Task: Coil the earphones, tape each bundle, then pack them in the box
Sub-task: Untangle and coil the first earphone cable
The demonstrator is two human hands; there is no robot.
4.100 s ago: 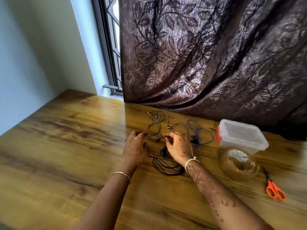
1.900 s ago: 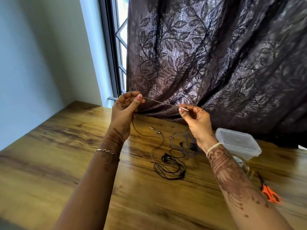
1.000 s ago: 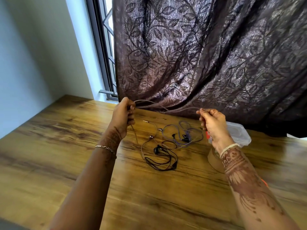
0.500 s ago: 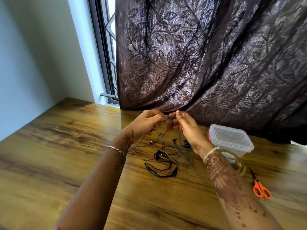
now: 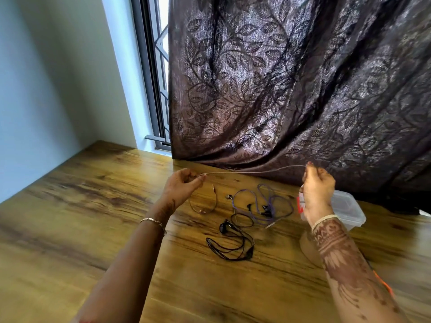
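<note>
A thin brown earphone cable (image 5: 254, 171) stretches taut above the table between my hands. My left hand (image 5: 180, 186) pinches one end of that span, and my right hand (image 5: 317, 190) pinches the other, raised in front of the curtain. A slack loop of the same cable with its plug (image 5: 205, 203) lies on the wood below my left hand. A purple earphone (image 5: 263, 206) lies loosely tangled behind a black earphone (image 5: 231, 241). The clear lidded plastic box (image 5: 347, 209) sits to the right, partly behind my right wrist.
A wooden table (image 5: 93, 229) holds everything. A dark leaf-patterned curtain (image 5: 291, 89) hangs down to its far edge, with a window (image 5: 158, 78) and wall at the left. A tape roll (image 5: 307, 248) and orange scissors (image 5: 382, 284) are mostly hidden behind my right forearm.
Half a second ago my hands met over the earphones. Now they have drawn apart, my right hand moving right, pulling the brown cable into a long straight span.
</note>
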